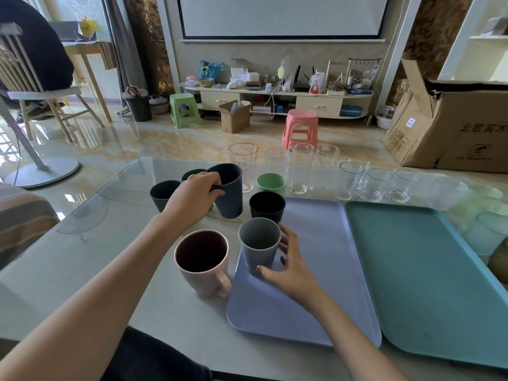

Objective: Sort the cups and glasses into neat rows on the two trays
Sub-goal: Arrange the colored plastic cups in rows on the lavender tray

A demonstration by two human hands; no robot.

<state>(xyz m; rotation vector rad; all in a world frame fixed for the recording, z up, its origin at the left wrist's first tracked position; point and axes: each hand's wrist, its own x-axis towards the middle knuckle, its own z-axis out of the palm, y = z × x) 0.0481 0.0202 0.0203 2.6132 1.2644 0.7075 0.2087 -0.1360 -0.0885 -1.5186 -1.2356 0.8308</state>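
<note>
Both hands are busy at once, and that is where trouble could start. The right hand (288,266), low in the centre of the frame, curls round the grey cup (259,244), thumb at its base and fingers behind it, at the near left corner of the lilac tray (316,284); whether the cup's base is flat on the tray or just above it I cannot tell. The left hand (192,199), up and left of centre, grips the navy mug (229,189) by its handle, with the mug upright on the glass table (82,265). The pink mug (202,261) stands just beside the grey cup, off the tray's left edge, so a sideways nudge of the right hand could knock it — it looks heavy enough to slide rather than tip. The navy mug is crowded by two dark cups (162,192) at its left and a black cup (266,206) at its right on the tray's far corner; swinging it across could clip one of them or the printed glass (243,163) behind it. The row of clear glasses (354,180) along the far table edge is the frailest lot, and hard to see against the glass top. The grey cup stands mouth up, its long axis vertical, tapering to the base; the navy mug likewise, handle toward the left. The teal tray (426,284) at right holds nothing yet.
</note>
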